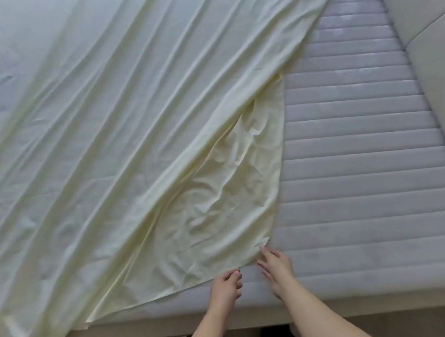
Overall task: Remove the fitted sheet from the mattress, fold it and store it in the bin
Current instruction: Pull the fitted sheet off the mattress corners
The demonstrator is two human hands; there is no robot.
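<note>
A pale yellow fitted sheet [119, 129] lies spread over the left and middle of the grey quilted mattress [366, 181], folded over on itself with a crumpled lower layer showing near the front. Its near corner ends close to my hands. My left hand [225, 284] rests on the mattress at the sheet's front edge, fingers loosely curled and touching the hem. My right hand [275, 267] lies flat with straight fingers, fingertips at the sheet's corner. Neither hand grips the cloth.
The right part of the mattress is bare, with ribbed quilting. A grey padded headboard or wall panel [438, 52] runs along the right side. The bed frame's front edge [150, 330] is below my arms, with floor beneath. The sheet hangs over the front left.
</note>
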